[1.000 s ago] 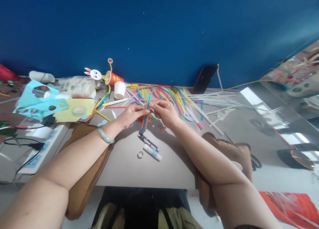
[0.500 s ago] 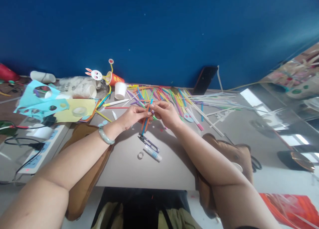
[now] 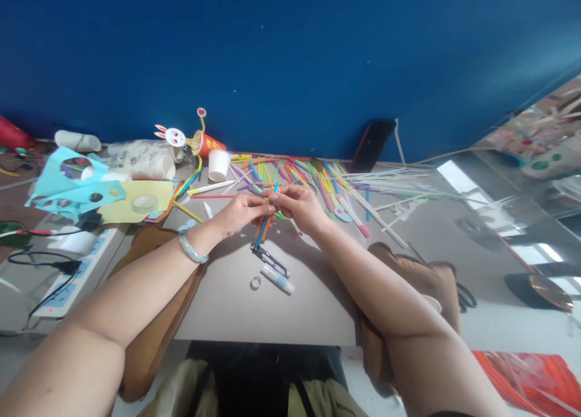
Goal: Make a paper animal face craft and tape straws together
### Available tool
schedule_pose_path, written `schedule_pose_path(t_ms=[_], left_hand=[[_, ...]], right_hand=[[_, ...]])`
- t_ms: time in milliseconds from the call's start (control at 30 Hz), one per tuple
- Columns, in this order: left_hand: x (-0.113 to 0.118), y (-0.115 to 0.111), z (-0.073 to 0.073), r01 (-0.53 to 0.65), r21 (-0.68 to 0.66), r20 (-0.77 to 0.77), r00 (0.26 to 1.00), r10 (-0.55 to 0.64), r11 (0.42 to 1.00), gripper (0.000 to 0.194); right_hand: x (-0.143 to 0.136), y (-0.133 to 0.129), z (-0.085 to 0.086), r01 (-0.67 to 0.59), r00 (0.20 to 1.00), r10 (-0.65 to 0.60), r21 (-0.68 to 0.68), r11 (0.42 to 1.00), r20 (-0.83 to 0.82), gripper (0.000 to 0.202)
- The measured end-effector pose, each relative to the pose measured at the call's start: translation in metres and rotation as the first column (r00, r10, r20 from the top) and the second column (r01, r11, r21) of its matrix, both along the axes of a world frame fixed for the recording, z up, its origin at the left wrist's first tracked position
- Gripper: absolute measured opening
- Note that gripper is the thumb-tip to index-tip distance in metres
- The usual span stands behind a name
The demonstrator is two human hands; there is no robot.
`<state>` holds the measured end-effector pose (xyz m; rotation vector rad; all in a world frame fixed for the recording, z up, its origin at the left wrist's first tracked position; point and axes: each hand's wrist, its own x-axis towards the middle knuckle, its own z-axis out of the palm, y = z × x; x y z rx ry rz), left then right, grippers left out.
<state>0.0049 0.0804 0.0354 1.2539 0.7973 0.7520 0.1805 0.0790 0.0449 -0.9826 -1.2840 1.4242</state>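
Note:
My left hand (image 3: 245, 214) is closed, thumb and fingers pinching a blue straw (image 3: 260, 236) together with orange straws (image 3: 265, 223). The fingers of my right hand (image 3: 299, 206) are pressed on the upper part of the same straws, close against the left fingertips. The straws slant, with the blue one's lower end near a pair of thread snips (image 3: 272, 262). Just below the snips lies a glue stick (image 3: 278, 279), beside a small roll of tape (image 3: 255, 282). My fingers hide the middle of the straws.
Many coloured straws (image 3: 327, 184) are spread behind my hands. A white paper cup (image 3: 219, 165), a rabbit-faced cup craft (image 3: 210, 143) and stacked cups (image 3: 154, 166) stand back left. A phone (image 3: 373, 146) leans on the wall; a power strip (image 3: 75, 278) sits left.
The straws have tilted slightly, their lower end shifting a little to the left. Both hands keep almost the same position and grip.

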Motion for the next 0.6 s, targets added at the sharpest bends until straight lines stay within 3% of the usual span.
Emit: schedule_pose_path(t_ms=[233, 433, 600], left_hand=[[-0.0017, 0.0009, -0.0009, 0.034, 0.023, -0.017, 0.999, -0.034, 0.999, 0.038], [0.0024, -0.0009, -0.0045, -0.065, 0.215, 0.006, 0.998, 0.065, 0.974, 0.033], [0.0048, -0.0034, -0.0034, -0.047, 0.112, 0.09, 0.995, 0.037, 0.993, 0.037]], right_hand=[[-0.0005, -0.0002, 0.0011, -0.007, 1.0, 0.007, 0.018, 1.0, -0.005, 0.032], [-0.0013, -0.0018, 0.002, 0.023, 1.0, -0.024, 0.065, 0.998, 0.01, 0.033], [-0.0017, -0.0027, 0.001, 0.046, 0.999, -0.048, 0.078, 0.996, 0.026, 0.034]])
